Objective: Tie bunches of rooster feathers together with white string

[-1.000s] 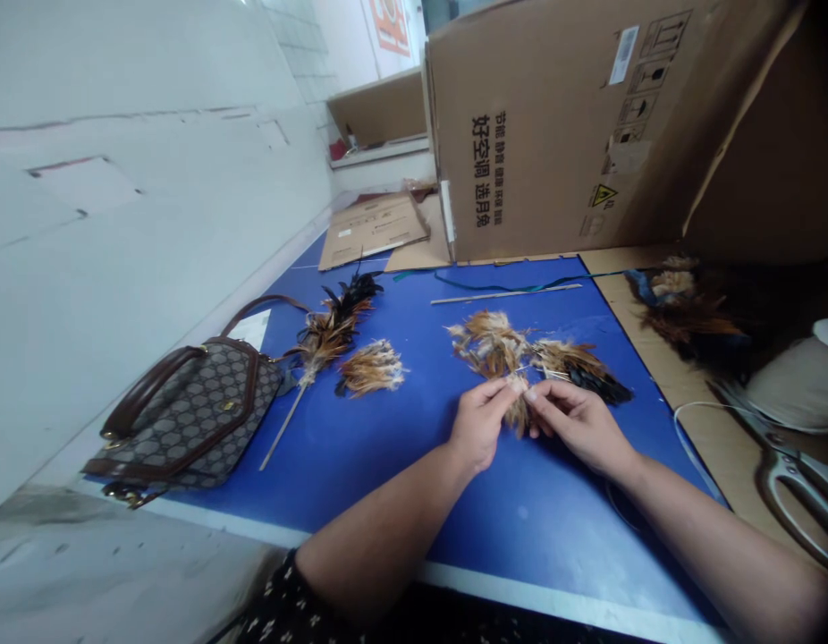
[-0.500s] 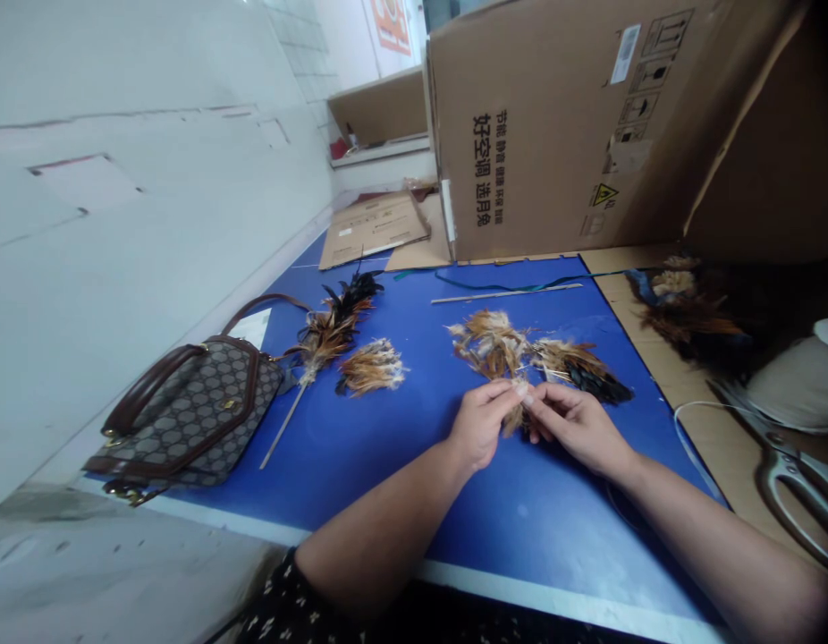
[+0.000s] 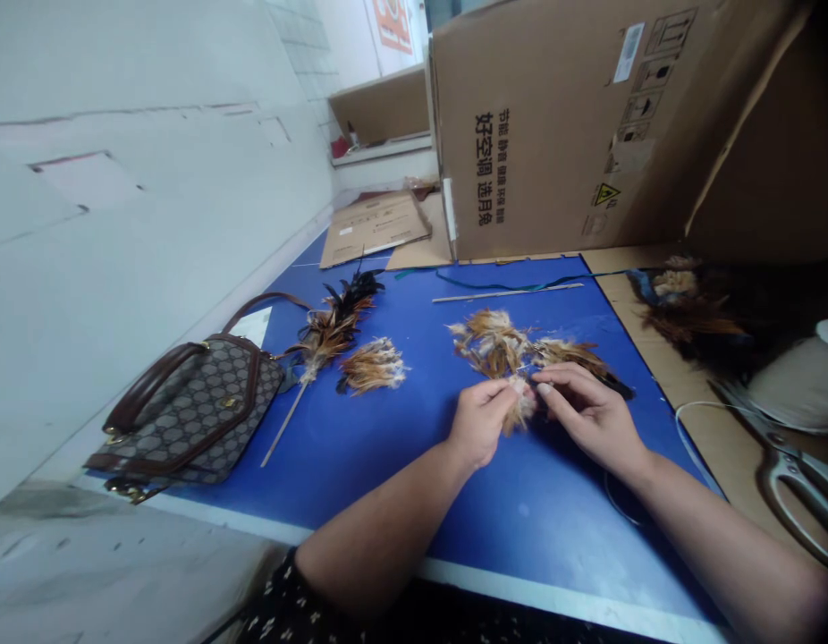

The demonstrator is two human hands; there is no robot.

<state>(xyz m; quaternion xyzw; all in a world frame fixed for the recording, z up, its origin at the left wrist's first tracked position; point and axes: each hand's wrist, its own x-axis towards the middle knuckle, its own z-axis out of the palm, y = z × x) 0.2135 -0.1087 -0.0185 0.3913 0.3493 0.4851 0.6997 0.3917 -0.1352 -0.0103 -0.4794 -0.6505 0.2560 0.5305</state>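
My left hand (image 3: 479, 420) pinches a small bunch of tan feathers (image 3: 519, 413), their pale quill ends by the thumb tip. Just to its right, my right hand (image 3: 588, 413) has thumb and forefinger brought together; whatever lies between them is too small to make out. Beyond the hands is a loose pile of brown and cream feathers (image 3: 493, 342). Darker-tipped feathers (image 3: 575, 353) lie partly behind my right hand. Over on the left rests a feather bundle on a stick (image 3: 333, 326), with a short brown feather bunch (image 3: 374, 367) beside it.
A patterned handbag (image 3: 192, 411) stands at the table's left. A large cardboard box (image 3: 554, 134) rises at the back. Near it lie a thin stick (image 3: 508, 293) and green ribbon (image 3: 481, 284). Scissors (image 3: 786, 465), a cord spool (image 3: 799, 380) and more feathers (image 3: 688, 309) are at right.
My right hand has drawn slightly right and up, away from my left fingertips, uncovering more of the small bunch. My left hand stays in place, still pinching the feathers.
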